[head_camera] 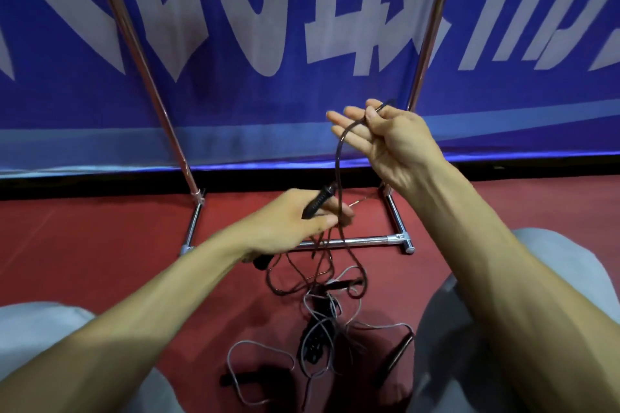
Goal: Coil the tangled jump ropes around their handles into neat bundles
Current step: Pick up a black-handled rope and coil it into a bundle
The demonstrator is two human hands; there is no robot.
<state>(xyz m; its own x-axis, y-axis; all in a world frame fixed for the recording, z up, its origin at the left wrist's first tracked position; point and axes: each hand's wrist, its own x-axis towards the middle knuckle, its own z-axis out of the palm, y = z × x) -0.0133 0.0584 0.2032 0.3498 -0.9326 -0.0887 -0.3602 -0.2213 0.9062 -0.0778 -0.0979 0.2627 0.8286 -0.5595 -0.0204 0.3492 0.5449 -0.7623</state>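
Head camera looks down on both my hands. My left hand (295, 221) is curled round a black handle (320, 201), whose tip sticks up past my thumb. Just beside that tip a dark rope (338, 157) climbs to my right hand (385, 141), which is raised above and to the right. There my thumb and forefinger pinch the strand while my other fingers spread loose. Below the left hand, more loops of the dark rope hang down to a tangle (322, 312) on the red floor (100, 245) between my knees, mixed with a grey rope (261, 345). A second handle (397, 355) lies at the tangle's lower right and a third handle (248, 377) at its lower left. Beyond my hands stands a chrome frame (352, 241) carrying a blue banner (235, 94).
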